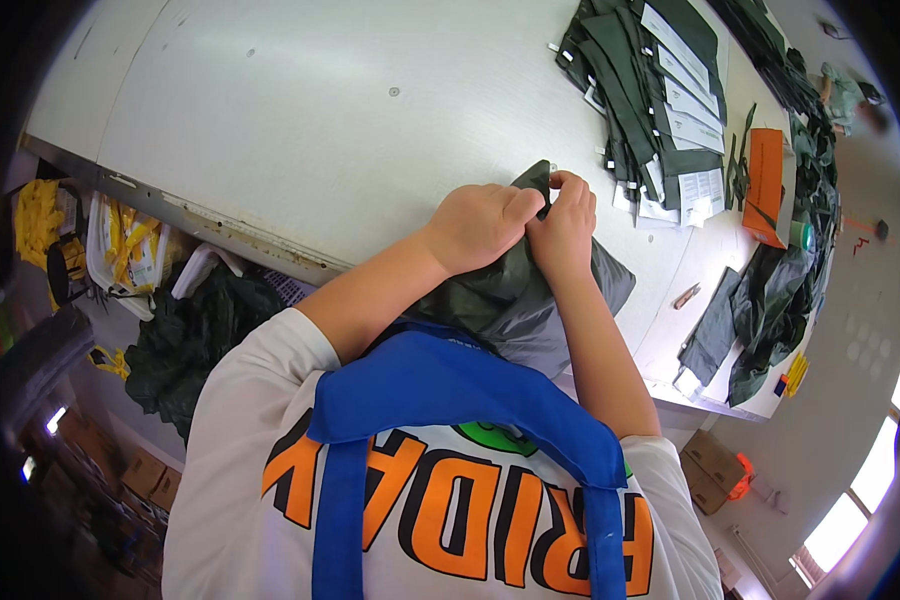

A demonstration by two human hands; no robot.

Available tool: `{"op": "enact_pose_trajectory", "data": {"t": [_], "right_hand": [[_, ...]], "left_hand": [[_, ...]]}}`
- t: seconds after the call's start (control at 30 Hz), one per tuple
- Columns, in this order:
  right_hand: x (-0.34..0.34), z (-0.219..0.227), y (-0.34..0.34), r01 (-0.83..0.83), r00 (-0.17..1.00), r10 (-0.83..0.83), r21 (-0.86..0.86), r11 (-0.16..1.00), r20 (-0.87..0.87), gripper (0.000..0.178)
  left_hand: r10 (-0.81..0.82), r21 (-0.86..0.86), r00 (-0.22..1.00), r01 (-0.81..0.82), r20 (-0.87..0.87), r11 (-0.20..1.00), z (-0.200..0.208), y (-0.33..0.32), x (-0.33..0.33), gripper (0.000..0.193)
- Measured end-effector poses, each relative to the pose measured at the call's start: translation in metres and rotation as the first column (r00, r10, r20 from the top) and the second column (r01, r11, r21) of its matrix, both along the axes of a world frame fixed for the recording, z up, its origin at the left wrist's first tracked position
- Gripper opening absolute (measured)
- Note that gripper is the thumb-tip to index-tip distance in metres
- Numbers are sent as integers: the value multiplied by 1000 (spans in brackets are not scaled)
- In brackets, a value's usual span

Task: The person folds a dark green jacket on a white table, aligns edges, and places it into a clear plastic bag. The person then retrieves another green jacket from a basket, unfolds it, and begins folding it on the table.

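Long, pale, smooth-topped worktable (300, 120), with a worn metal edge along its near side. Next in size, a white short-sleeved shirt (240, 400) with orange lettering, under a royal-blue cloth apron (470, 370). Along the table's right side, a long, crumpled heap of dark green cloth (810, 200). Between chest and tabletop, at the table's near edge, a soft, dark green, slightly glossy fabric piece (505, 290), gathered in folds, its upper corner raised to a point between the two hands. At the far right of the tabletop, a fanned stack of flat, dark green fabric strips (620, 80), partly overlaid by white printed paper sheets (692, 100). Below the table edge at left, a loose, dark green cloth bundle (210, 320), near some bright yellow strips (135, 235) in a white container. To the right of the stack, an orange rectangular box (765, 180). Smaller still, the bare left hand (485, 228), fingers curled together and clamped on the fabric piece near its raised corner; just beside, the bare right hand (565, 225), thumb and forefinger pinched on the same corner, contact of the remaining fingers impossible to tell. Smallest, near the right edge, small thread snips (686, 295), lying flat.
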State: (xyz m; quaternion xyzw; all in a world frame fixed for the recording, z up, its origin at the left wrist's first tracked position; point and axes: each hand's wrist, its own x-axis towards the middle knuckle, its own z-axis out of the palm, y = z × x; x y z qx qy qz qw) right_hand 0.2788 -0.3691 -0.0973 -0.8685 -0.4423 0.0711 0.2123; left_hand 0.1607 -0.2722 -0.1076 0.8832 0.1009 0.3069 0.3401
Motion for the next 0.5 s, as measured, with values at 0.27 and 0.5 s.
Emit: {"op": "enact_pose_trajectory", "data": {"t": [0.27, 0.5], "right_hand": [[8, -28, 14, 98, 995, -99, 60, 993, 19, 28], [22, -6, -11, -59, 958, 117, 221, 974, -262, 51]], "left_hand": [[-16, -80, 996, 9, -87, 997, 0, -6, -18, 17], [-332, -825, 823, -259, -460, 502, -39, 5, -63, 20]]}}
